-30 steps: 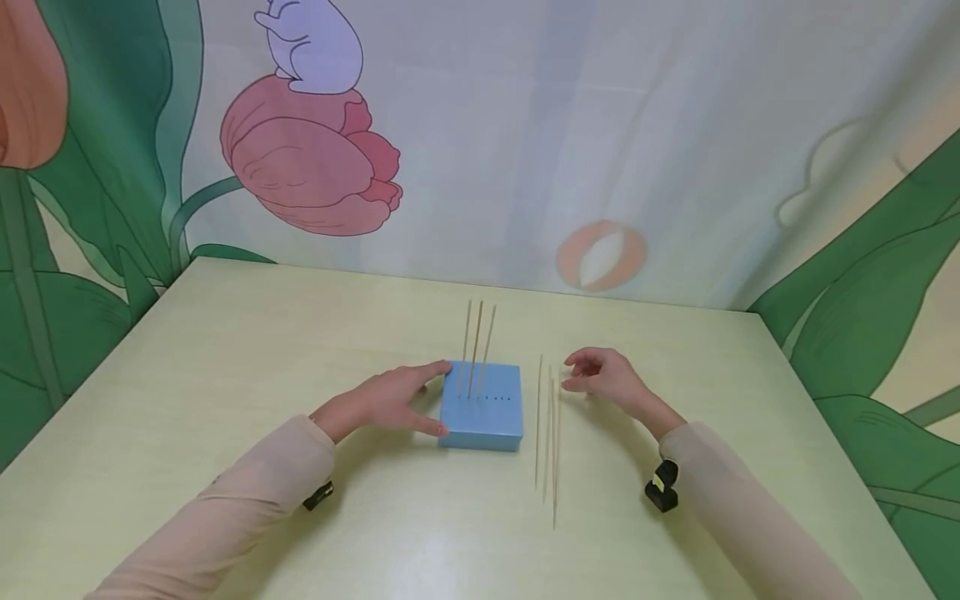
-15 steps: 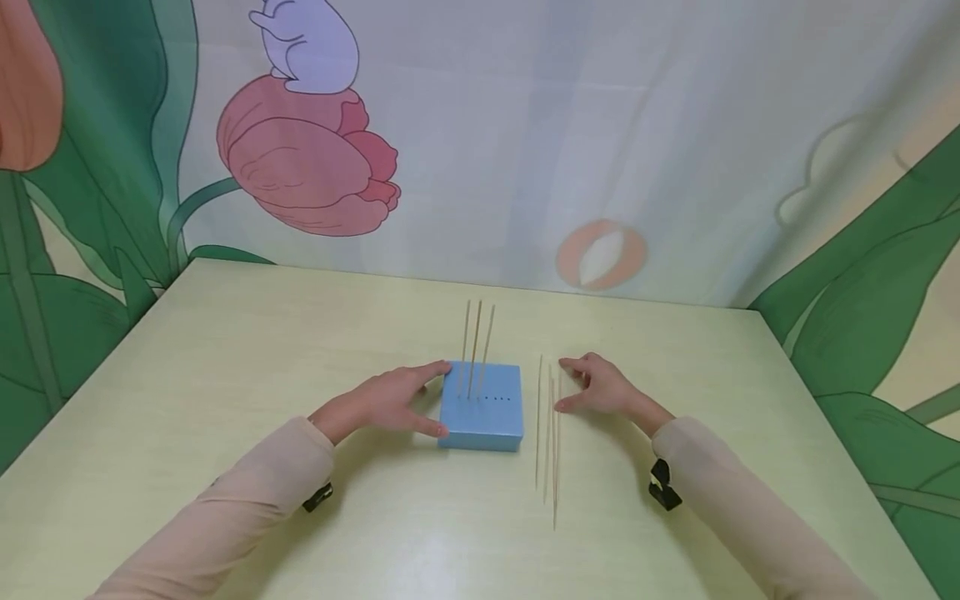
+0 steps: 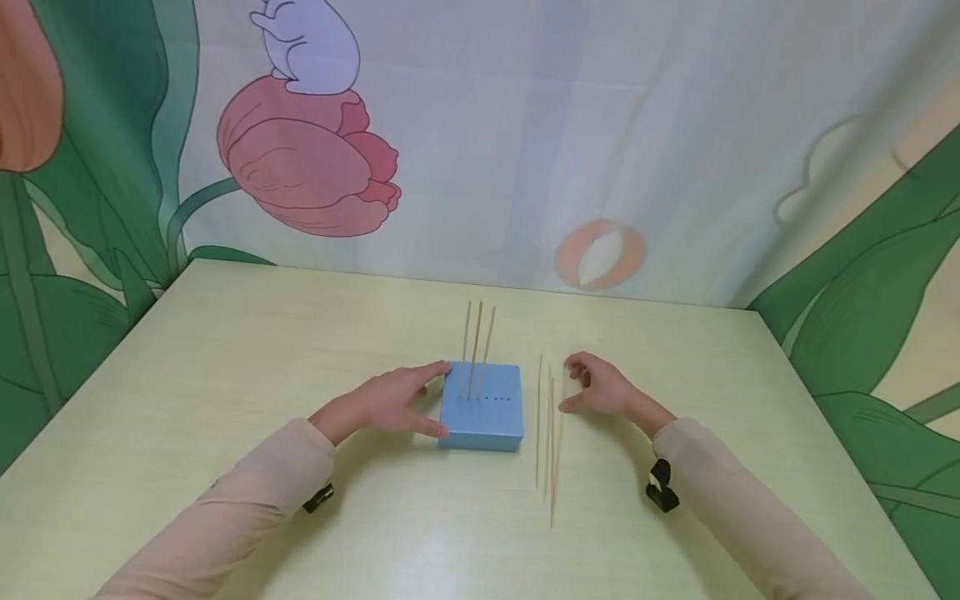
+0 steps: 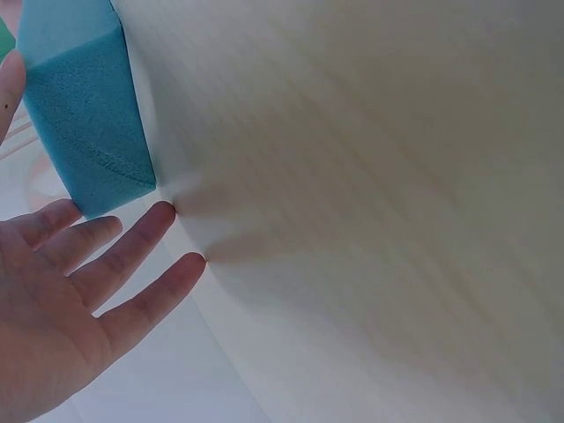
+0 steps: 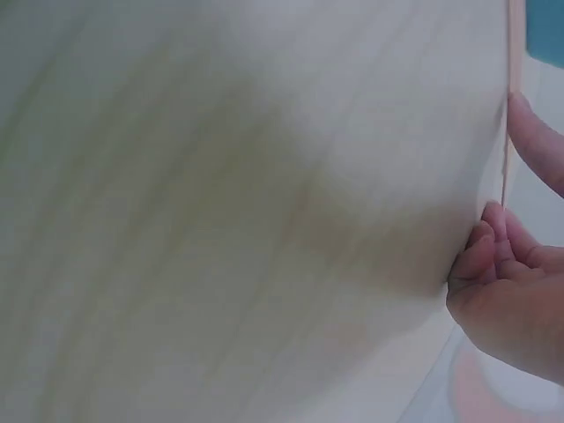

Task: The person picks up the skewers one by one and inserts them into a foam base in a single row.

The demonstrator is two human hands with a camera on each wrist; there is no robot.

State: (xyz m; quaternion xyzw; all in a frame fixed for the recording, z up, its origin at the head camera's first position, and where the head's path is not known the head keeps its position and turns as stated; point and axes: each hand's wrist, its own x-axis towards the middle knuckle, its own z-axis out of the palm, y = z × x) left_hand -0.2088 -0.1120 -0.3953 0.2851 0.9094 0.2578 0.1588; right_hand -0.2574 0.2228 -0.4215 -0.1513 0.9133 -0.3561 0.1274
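A light blue foam block (image 3: pixel 483 425) with a row of small holes lies on the table. Three thin bamboo skewers (image 3: pixel 476 346) stand upright in its left holes. My left hand (image 3: pixel 386 402) rests against its left side, thumb at the front corner and forefinger at the back one. In the left wrist view, spread fingers (image 4: pixel 132 251) reach the blue block (image 4: pixel 92 119). Right of the block lie several loose skewers (image 3: pixel 537 425). My right hand (image 3: pixel 603 387) touches the rightmost skewer (image 3: pixel 557 454), thumb and fingertips apart along it; the right wrist view shows the same hand (image 5: pixel 511 295).
The pale wooden tabletop (image 3: pixel 300 333) extends around both hands. Behind it hangs a curtain (image 3: pixel 487 167) printed with flowers and leaves. Black wrist cameras sit at both cuffs, such as the right one (image 3: pixel 663 487).
My right hand has come in toward the loose skewers, its thumb moving nearer. The rightmost skewer has tilted slightly, far end to the right. My left hand and the block stay put.
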